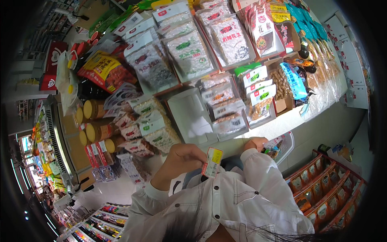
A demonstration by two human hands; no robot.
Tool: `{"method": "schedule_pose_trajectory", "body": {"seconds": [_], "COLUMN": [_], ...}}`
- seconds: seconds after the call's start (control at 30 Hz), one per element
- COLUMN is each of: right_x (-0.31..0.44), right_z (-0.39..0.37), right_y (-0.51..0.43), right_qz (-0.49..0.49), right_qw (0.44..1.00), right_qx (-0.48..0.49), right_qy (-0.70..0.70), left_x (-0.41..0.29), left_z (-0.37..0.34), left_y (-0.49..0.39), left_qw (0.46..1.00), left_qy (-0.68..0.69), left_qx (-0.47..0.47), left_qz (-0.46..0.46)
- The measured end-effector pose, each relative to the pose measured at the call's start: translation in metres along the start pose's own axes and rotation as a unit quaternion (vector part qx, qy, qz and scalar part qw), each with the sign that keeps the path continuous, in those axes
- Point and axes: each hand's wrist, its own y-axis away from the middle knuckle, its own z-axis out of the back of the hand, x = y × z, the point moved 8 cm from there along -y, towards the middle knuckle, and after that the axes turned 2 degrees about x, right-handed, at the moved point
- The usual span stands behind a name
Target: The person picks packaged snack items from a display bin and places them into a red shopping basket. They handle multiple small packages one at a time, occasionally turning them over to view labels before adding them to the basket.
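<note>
My left hand (pixel 187 155) pinches a small price tag (pixel 212 162) with a red edge, a yellow patch and a barcode, held in front of my white shirt. At the front edge of the display table rests my right hand (pixel 256 143), its fingers curled beside a basket; what it grips, if anything, is unclear. Just beyond my hands lies a white-lined open box (pixel 190 115) with nothing in it. To its right, a box holds small barcoded snack packs (pixel 225 104), and to its left lie bagged peanuts (pixel 158 130).
Large peanut bags (pixel 231 37) stand in boxes at the back. Lidded jars (pixel 95 109) and dark bottles stand at the left. A wire-rimmed basket (pixel 285 148) holds packets at the right, near a red rack (pixel 325 184) of orange packs. Product shelves (pixel 99 220) are at lower left.
</note>
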Motion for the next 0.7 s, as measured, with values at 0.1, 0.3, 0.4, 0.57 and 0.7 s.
{"method": "schedule_pose_trajectory", "body": {"seconds": [0.1, 0.3, 0.4, 0.57, 0.7], "right_x": [-0.019, 0.003, 0.018, 0.024, 0.013], "right_z": [-0.041, 0.052, 0.156, 0.300, 0.368], "right_y": [-0.017, -0.007, 0.023, 0.049, 0.056], "right_qz": [0.038, -0.071, 0.003, 0.158, 0.280], "right_qw": [0.986, 0.805, 0.718, 0.577, 0.493], "right_qx": [0.153, 0.499, 0.608, 0.709, 0.739], "right_qy": [-0.058, -0.313, -0.338, -0.373, -0.364], "left_x": [0.016, 0.031, 0.034, 0.041, 0.050], "left_z": [-0.009, -0.059, -0.098, -0.157, -0.198], "left_y": [0.030, 0.025, 0.018, 0.008, 0.008], "left_qw": [0.993, 0.989, 0.990, 0.985, 0.983], "left_qy": [0.031, -0.046, -0.100, -0.170, -0.184], "left_qx": [-0.112, -0.142, -0.096, -0.038, -0.013], "left_qz": [-0.006, 0.014, 0.011, 0.009, 0.007]}}
